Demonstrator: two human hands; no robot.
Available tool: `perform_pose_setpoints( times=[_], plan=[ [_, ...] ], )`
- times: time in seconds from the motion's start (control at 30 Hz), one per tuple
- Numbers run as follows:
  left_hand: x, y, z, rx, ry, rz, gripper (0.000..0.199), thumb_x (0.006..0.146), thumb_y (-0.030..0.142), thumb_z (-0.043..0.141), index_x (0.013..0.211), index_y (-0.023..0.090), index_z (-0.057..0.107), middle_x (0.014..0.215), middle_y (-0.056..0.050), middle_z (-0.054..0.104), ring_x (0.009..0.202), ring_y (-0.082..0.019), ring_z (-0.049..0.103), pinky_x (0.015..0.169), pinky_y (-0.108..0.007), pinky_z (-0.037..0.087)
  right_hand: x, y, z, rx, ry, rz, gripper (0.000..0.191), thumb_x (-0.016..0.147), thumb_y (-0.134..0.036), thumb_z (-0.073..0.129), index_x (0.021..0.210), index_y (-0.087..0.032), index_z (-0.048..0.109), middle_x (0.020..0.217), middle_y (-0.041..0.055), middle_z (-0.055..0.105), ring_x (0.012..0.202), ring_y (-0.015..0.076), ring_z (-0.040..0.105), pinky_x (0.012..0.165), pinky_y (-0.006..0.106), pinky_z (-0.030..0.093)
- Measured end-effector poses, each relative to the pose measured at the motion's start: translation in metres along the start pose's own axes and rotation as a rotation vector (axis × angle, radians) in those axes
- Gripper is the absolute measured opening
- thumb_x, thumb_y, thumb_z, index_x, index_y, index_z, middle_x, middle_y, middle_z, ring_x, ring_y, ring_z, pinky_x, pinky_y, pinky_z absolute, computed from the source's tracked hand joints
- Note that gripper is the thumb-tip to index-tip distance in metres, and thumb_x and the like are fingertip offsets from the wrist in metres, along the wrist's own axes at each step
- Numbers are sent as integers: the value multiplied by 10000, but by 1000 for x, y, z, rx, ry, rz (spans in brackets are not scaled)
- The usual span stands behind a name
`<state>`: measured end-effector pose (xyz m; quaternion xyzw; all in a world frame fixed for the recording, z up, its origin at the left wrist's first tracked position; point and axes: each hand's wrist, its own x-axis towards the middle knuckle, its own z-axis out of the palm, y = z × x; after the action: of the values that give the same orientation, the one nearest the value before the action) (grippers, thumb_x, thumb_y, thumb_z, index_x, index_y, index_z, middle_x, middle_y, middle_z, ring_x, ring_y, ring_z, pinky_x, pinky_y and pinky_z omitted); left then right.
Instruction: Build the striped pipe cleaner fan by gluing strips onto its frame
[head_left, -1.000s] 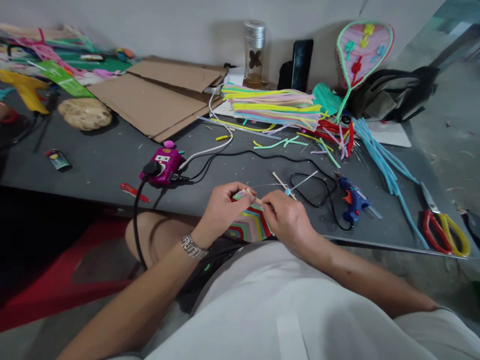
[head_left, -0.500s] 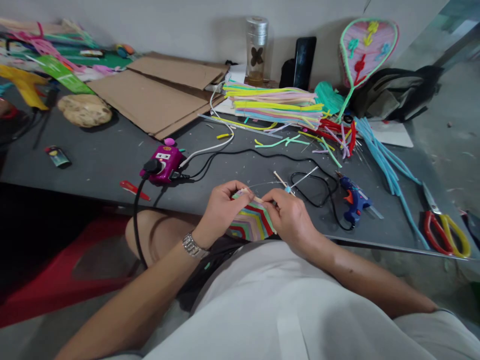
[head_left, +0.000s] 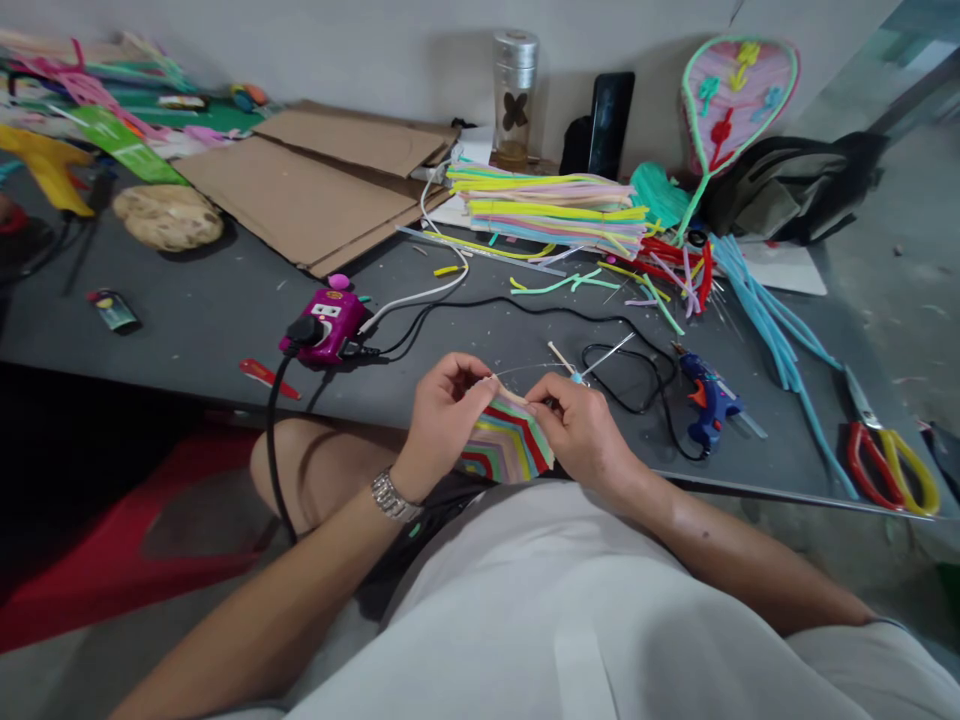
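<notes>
Between my hands is a striped pipe-cleaner panel [head_left: 514,440], made of angled bands in red, yellow, green, pink and purple. My left hand [head_left: 448,415] pinches its upper left edge, thumb on top. On the upper right edge, my right hand [head_left: 577,420] closes its thumb and fingertips around a pale strip running along the rim. A thin clear strand arcs above the panel. Just beyond my right hand lie thin sticks with a blue piece [head_left: 577,378]. The panel's lower left is partly hidden behind my left hand.
A blue glue gun [head_left: 709,400] and red-yellow scissors [head_left: 889,465] lie right. A purple power adapter [head_left: 330,325] with cables sits left of centre. Behind are pipe-cleaner bundles [head_left: 555,210], cardboard [head_left: 322,180], a bottle [head_left: 514,100] and a phone [head_left: 611,125].
My left hand has shifted slightly left and up along the panel's edge, so more of the pale rim and stripes shows between my hands. The right hand has barely moved.
</notes>
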<state>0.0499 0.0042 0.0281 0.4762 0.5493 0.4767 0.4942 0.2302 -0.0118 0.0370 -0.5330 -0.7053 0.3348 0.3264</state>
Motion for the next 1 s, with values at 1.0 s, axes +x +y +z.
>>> perform_pose_setpoints(
  times=[1.0],
  plan=[
    [-21, 2, -10, 190, 14, 194, 203, 904, 333, 656, 788, 183, 726, 1025, -87, 692, 1097, -242, 650, 892, -336, 505, -7, 3, 8, -11, 25, -66, 175, 882, -82, 528, 819, -202, 639, 751, -13, 663, 681, 127, 575, 661, 239, 394]
  ],
)
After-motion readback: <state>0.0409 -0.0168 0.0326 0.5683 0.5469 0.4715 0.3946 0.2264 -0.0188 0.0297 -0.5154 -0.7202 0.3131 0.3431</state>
